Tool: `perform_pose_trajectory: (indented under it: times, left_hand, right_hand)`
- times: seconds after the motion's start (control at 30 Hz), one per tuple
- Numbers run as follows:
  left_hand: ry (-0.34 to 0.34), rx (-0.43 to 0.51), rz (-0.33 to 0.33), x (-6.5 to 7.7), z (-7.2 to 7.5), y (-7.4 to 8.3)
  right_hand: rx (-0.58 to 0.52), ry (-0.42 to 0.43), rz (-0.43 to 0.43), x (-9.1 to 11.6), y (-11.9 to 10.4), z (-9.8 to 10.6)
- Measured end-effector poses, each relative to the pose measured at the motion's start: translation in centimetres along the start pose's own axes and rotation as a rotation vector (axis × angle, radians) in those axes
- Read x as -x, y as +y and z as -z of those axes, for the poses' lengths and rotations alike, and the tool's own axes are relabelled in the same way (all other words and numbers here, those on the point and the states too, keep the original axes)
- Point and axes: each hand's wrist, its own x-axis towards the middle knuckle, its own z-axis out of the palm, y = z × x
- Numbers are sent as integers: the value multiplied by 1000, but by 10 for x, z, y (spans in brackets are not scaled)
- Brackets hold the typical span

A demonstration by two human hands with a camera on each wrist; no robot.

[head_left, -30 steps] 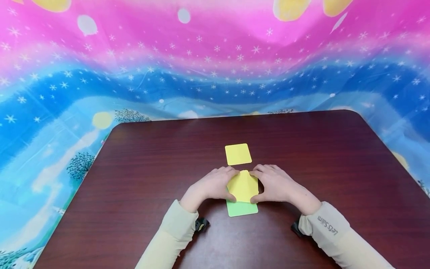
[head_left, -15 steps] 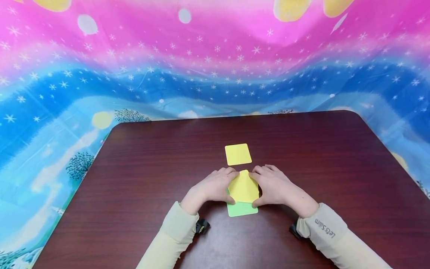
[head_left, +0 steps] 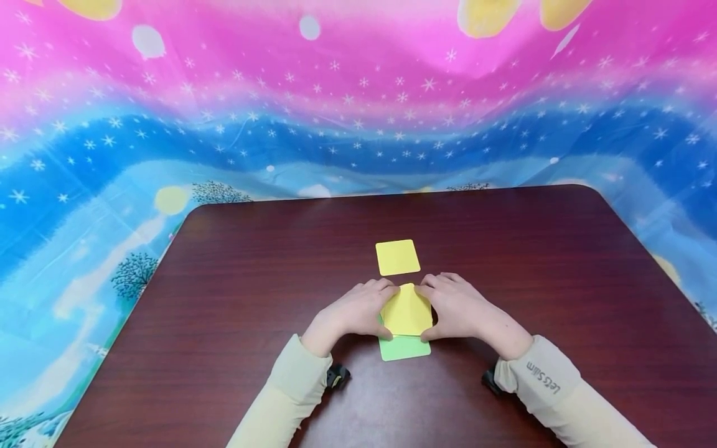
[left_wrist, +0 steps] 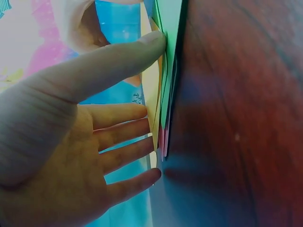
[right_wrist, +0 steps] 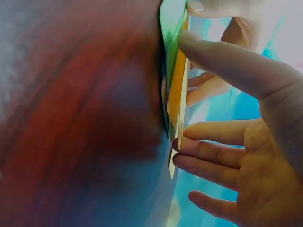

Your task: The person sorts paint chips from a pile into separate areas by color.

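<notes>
A yellow square card (head_left: 407,314) lies over a green card (head_left: 406,348) whose near strip shows in the head view. My left hand (head_left: 361,308) holds the yellow card's left side, thumb at the near corner and fingers toward the far edge. On the opposite side, my right hand (head_left: 459,308) holds it the same way. Seen edge-on in the left wrist view, the layers include a green card (left_wrist: 172,42) and a reddish sliver (left_wrist: 162,137) under the yellow. An orange layer (right_wrist: 177,87) shows in the right wrist view. How many cards are stacked is hidden.
Just beyond the hands, a separate yellow card (head_left: 398,257) lies flat on the dark reddish-brown table (head_left: 269,249). Behind the table hangs a pink and blue snowflake-patterned cloth (head_left: 358,99). Dark wrist devices (head_left: 338,376) sit under the sleeves.
Very little differs. The right wrist has shifted slightly left, and the yellow card's near edge sits marginally differently between the thumbs. The far yellow card has stayed in place.
</notes>
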Motion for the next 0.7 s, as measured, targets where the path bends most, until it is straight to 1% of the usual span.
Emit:
perform_pose_trajectory:
  times: [0.2, 0.5, 0.7]
  left_hand:
    - [-5, 0, 2, -2, 2, -2]
    - [-27, 35, 24, -6, 11, -5]
    - [-5, 46, 28, -10, 15, -12]
  right_hand:
    - [-17, 11, -1, -1, 1, 4]
    - [-29, 10, -11, -4, 7, 7]
    - [-34, 16, -13, -13, 11, 11]
